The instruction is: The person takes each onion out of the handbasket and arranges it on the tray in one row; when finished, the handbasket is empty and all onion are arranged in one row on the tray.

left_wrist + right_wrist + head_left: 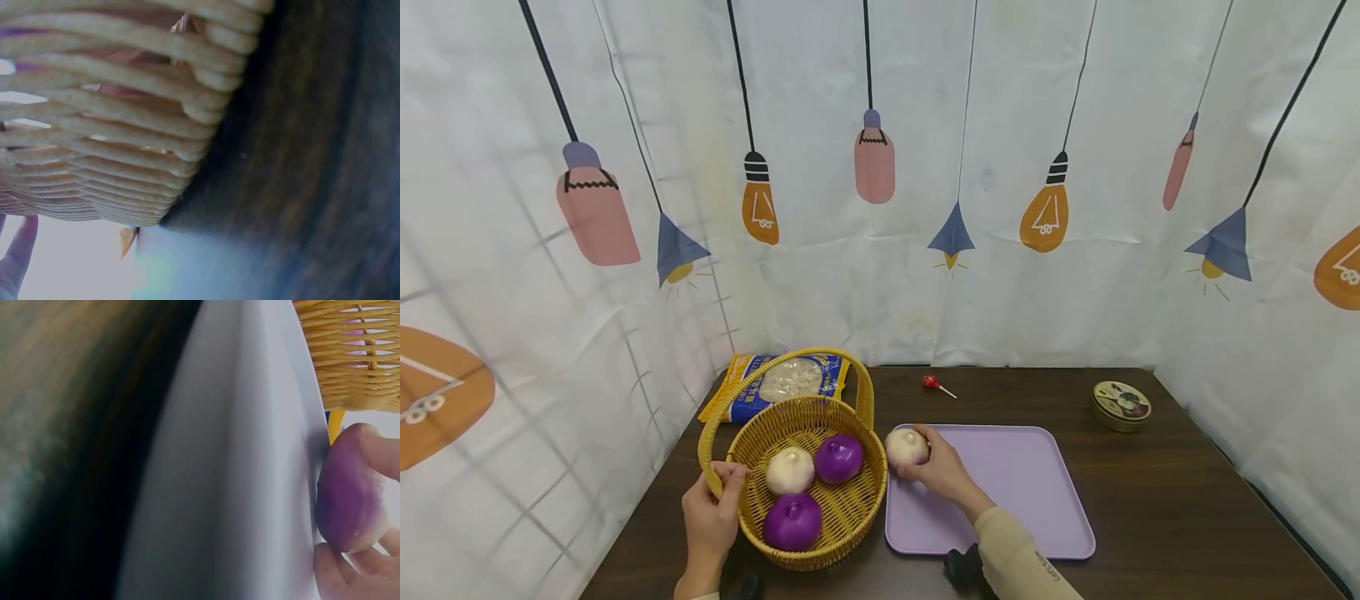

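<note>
My left hand [711,517] grips the yellow wicker basket [820,558] at the left foot of its arched handle. Inside the basket lie a whitish turnip [790,471] and two purple ones, the nearer turnip [792,522] by the front wall and the other turnip [839,458] by the right. With thumb and fingers my right hand [946,471] holds another turnip [907,447], pale on top and purple below [350,490], at the far left corner of the lilac tray [1000,492]. The left wrist view shows mostly the basket's woven side [112,125].
Behind the basket lies a blue and yellow food packet [793,383]. A red lollipop [932,382] is at the table's back, and a round tin [1121,406] stands at the back right. White curtains [880,292] printed with lamps hang around the dark table [1180,508].
</note>
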A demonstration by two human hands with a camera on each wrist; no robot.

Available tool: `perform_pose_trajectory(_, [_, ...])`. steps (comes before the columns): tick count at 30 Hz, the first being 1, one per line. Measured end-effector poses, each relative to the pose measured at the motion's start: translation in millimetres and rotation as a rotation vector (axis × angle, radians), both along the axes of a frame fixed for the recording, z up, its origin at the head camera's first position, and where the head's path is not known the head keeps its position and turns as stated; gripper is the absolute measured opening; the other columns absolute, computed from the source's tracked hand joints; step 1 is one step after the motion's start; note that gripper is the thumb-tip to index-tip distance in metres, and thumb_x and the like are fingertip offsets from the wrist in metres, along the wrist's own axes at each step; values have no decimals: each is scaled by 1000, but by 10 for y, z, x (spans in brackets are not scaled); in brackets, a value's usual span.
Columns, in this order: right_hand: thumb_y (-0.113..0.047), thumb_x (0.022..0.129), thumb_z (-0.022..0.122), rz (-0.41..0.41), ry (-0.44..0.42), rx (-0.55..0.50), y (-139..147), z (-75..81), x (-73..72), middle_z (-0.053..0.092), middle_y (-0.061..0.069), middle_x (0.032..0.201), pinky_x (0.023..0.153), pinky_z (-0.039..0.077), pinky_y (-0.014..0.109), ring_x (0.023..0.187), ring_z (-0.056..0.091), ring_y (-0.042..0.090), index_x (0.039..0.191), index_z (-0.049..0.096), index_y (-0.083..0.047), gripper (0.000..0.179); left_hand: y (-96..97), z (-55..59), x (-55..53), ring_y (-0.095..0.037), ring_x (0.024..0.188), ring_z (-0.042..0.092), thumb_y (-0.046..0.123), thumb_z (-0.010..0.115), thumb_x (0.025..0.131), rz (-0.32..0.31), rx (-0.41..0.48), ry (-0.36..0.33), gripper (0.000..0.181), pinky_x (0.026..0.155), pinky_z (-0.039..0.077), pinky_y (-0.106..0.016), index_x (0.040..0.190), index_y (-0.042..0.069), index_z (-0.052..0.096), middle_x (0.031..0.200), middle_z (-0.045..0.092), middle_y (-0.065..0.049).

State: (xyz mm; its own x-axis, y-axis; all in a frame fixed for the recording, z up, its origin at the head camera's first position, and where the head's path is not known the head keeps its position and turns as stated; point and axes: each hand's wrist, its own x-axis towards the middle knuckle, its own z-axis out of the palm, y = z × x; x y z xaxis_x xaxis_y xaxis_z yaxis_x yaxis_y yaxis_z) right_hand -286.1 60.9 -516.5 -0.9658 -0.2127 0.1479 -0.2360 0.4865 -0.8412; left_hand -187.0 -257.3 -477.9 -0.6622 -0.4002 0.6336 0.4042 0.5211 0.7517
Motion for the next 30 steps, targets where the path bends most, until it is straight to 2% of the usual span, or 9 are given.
perform_pose_trajectory(6, [-17,69,87,20,0,-12,8,-9,3,55,22,132,97,43,54,118,55,36,137,46,2,82,7,1,0,-1,54,49,-7,64,86,8,-6,7,27,49,36,-19,66,3,48,75,68,-17])
perform_pose_trajectory(12, [-15,69,87,33,-8,-19,21,-1,18,53,23,135,97,43,54,118,54,37,139,43,4,85,10,-5,-13,0,58,53,-9,64,85,18,-10,10,28,51,38,-18,66,3,48,75,67,-15])
perform_pose_trajectory(16, [-16,69,87,20,-17,-15,44,22,46,51,23,134,94,45,53,115,56,37,139,43,3,85,-75,-166,-99,-1,56,50,-8,65,85,21,-9,6,27,50,37,-18,67,4,49,75,68,-15])
perform_pose_trajectory(19, [-18,69,87,0,-20,-7,75,60,80,50,26,135,93,46,54,116,55,42,139,44,2,84,-148,-296,-170,-2,55,49,-6,66,85,26,-8,4,28,50,36,-18,67,6,49,76,69,-14])
perform_pose_trajectory(22, [-17,70,84,-15,-7,11,120,108,104,48,28,136,91,47,56,117,53,47,139,44,2,82,-163,-313,-183,-2,56,51,-5,67,85,28,-7,6,29,50,37,-18,66,8,49,76,69,-11])
perform_pose_trajectory(27, [-17,74,81,-42,34,29,190,225,114,50,28,135,83,49,53,113,55,45,139,46,1,76,-159,-308,-181,-2,60,55,-3,66,87,22,2,10,29,52,38,-18,66,9,49,75,68,-7])
perform_pose_trajectory(30, [-19,76,80,-68,46,2,204,307,125,52,25,134,83,50,51,112,56,43,138,48,-2,72,-155,-309,-179,-3,60,56,-2,65,88,16,8,9,29,51,38,-18,66,8,49,75,69,-7])
